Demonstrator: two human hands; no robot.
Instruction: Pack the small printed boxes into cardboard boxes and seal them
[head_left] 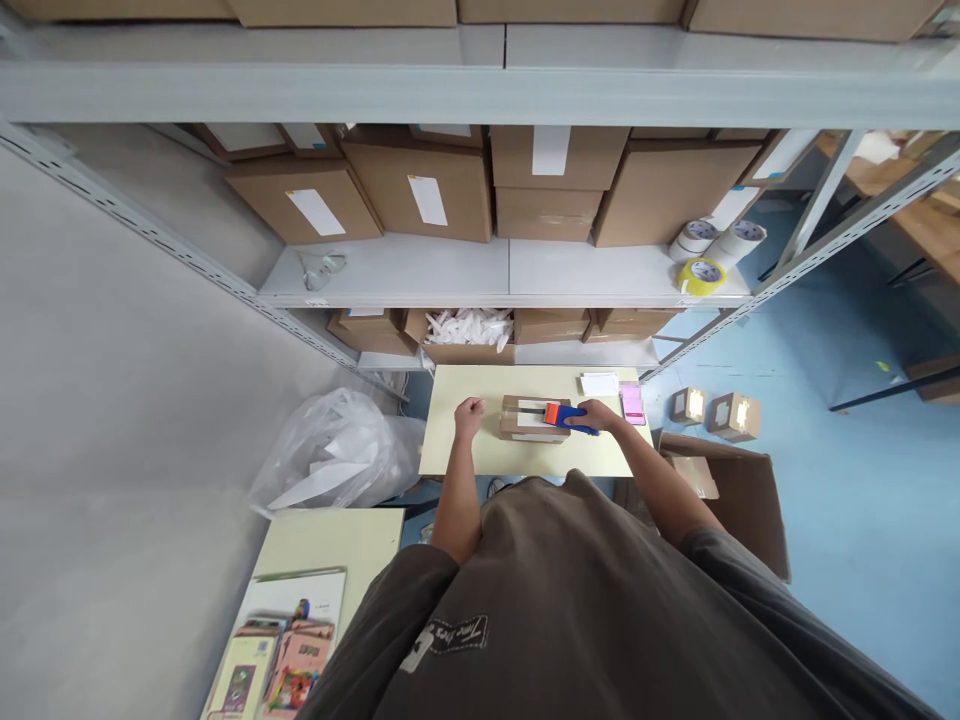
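Apparently "Time flies" on brown T-shirt (pixel 457 634)

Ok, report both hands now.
Left hand: closed in a fist, nothing visible in it.
Right hand: closed, holding a tape dispenser.

One left bare hand (pixel 469 417); one right bare hand (pixel 596 414); one blue-and-orange plastic tape dispenser (pixel 568 417); one brown cardboard parcel (pixel 523 418); three round rolls of adhesive tape (pixel 701 276); two small brown cardboard cartons (pixel 688 405); one pair of clear plastic safety glasses (pixel 324 270); one flat pink rectangular pad (pixel 633 403); two pale-yellow rectangular tables (pixel 457 400).
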